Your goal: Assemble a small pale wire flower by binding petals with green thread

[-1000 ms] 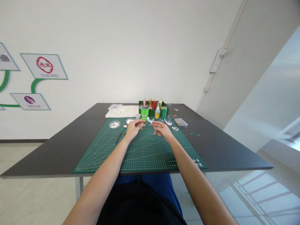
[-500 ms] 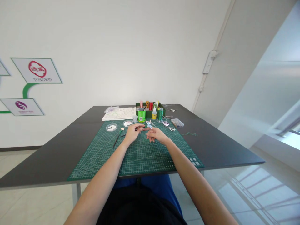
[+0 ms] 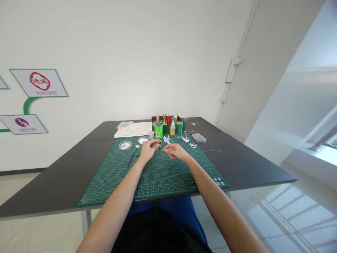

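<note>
My left hand (image 3: 148, 150) is closed in a pinch on a thin dark stem, mostly hidden by the fingers. A pale blue flower (image 3: 166, 140) shows just beyond its fingertips, apparently at the stem's end. Level with it on the right, my right hand (image 3: 176, 151) has thumb and forefinger pinched together. A fine green thread (image 3: 160, 147) runs between the two hands. Both are over the green cutting mat (image 3: 163, 179). To the left of my left hand lies a dark stem topped with a small pale flower (image 3: 137, 146).
Two shallow dishes (image 3: 125, 145) stand on the left. Behind my hands are a green can (image 3: 158, 130), a glue bottle (image 3: 172, 128), a green thread spool (image 3: 180, 129) and a box of spools (image 3: 164, 128). Scissors (image 3: 193, 145) and a clear case (image 3: 199, 138) lie right.
My right hand has drawn its fingertips into a pinch and come slightly left, away from the blue flower. The green thread now shows between the hands. My left hand keeps its pinch.
</note>
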Demonstrator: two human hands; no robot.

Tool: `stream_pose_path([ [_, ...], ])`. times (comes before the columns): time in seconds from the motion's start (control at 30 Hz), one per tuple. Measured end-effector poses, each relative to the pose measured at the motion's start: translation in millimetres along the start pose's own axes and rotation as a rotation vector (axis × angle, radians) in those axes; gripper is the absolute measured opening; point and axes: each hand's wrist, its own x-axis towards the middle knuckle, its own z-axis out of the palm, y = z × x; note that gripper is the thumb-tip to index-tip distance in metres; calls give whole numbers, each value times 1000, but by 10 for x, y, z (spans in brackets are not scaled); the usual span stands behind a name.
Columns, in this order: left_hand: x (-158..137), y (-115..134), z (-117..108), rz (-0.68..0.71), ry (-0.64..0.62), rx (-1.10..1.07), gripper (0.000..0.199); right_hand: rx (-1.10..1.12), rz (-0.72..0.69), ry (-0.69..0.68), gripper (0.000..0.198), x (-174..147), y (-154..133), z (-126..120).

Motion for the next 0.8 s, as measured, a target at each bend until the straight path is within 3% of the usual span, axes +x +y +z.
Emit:
stream_pose_path([
  [0.43, 22, -56, -20, -41, 41, 3, 22, 61, -59, 62, 46, 15, -1, -8],
  [0.8, 12, -34, -15, -46, 49, 52, 22, 30, -56, -3, 51, -8, -6, -2],
])
